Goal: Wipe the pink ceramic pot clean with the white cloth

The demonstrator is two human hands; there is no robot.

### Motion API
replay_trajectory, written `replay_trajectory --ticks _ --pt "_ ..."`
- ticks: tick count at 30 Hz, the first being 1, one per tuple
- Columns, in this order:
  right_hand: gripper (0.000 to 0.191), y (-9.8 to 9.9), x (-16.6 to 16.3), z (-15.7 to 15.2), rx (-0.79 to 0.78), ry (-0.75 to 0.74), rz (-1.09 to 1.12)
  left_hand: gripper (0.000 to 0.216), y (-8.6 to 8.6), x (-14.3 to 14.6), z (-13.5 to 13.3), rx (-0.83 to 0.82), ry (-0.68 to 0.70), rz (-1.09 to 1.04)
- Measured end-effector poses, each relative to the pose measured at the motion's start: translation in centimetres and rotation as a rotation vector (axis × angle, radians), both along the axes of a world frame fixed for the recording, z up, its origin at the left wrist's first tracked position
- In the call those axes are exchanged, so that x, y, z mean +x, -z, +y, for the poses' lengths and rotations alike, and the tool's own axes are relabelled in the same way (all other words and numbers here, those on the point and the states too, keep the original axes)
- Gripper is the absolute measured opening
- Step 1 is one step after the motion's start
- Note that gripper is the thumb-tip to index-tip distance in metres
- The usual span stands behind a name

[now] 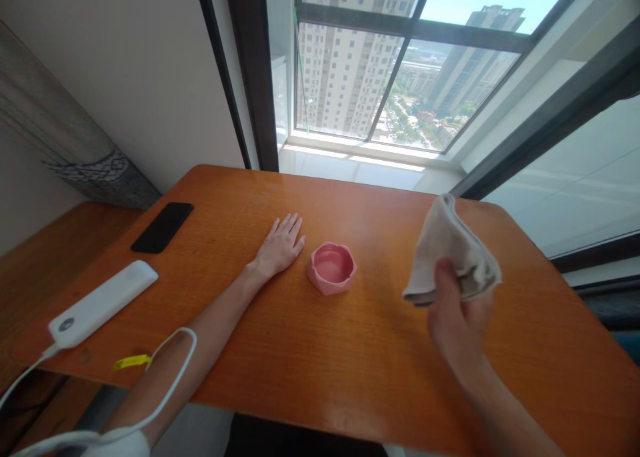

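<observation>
A folded light grey cloth (440, 250) is pinched in my right hand (457, 320), held up above the right part of the wooden table (320, 357). The thumb presses on the near face of the cloth, and the other fingers are mostly hidden behind it. My left hand (281, 245) lies flat on the tabletop with its fingers stretched out, holding nothing. Just right of it stands a pink faceted bowl (332, 269), apart from both hands. The inside of the bowl shows only its pink bottom.
On the table's left lie a black phone (163, 227) and a white power bank (104, 303) with a cable. A white cable with a yellow tag (133, 361) loops over my left forearm. Behind the table are a window (370, 77) and its sill; a curtain (85, 137) hangs left.
</observation>
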State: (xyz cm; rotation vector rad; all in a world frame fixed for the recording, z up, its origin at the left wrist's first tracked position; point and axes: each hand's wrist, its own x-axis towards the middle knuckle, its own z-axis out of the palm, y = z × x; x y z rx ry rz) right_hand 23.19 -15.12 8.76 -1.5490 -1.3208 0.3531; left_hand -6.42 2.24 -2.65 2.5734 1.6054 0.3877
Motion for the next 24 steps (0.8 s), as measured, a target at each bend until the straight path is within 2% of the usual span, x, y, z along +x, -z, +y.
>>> replay_trajectory --ticks 1,2,4,5,7,9,14,19,22,24 --pt "0.065 0.6 -0.9 1.0 0.098 -0.097 -0.215 0.065 0.1 0.0 0.0 0.003 0.0 0.0" --pt "0.068 1.4 -1.9 1.9 0.167 -0.254 -0.431 0.065 0.2 0.0 0.1 0.006 -0.002 -0.001" --pt "0.077 3.3 -3.6 3.0 0.166 -0.593 -0.784 0.065 0.3 0.0 0.1 0.01 -0.005 -0.003" --pt "0.082 4.1 -4.3 3.3 0.121 -0.673 -0.905 0.065 0.3 0.0 0.1 0.009 -0.005 -0.003" --pt "0.081 5.4 -5.3 3.5 0.055 -0.7 -1.037 0.065 0.2 0.1 0.0 0.004 -0.003 0.002" --pt "0.074 5.7 -5.8 3.5 0.021 -0.683 -1.095 0.067 0.0 0.1 -0.1 -0.006 0.001 0.011" --pt "0.057 4.8 -6.5 3.9 0.027 -0.689 -1.11 0.067 -0.2 0.2 -0.1 -0.021 -0.008 0.022" --pt "0.036 5.2 -6.8 4.6 -0.039 -0.719 -0.965 0.064 -0.6 0.1 -0.1 -0.037 -0.008 -0.04" --pt "0.02 5.3 -6.4 5.1 -0.072 -0.713 -0.713 0.059 -1.5 0.3 -1.0 -0.026 0.012 -0.256" --pt "0.01 4.9 -6.1 5.7 -0.134 -0.646 -0.377 0.056 -2.1 1.0 -2.1 0.04 0.035 -0.499"
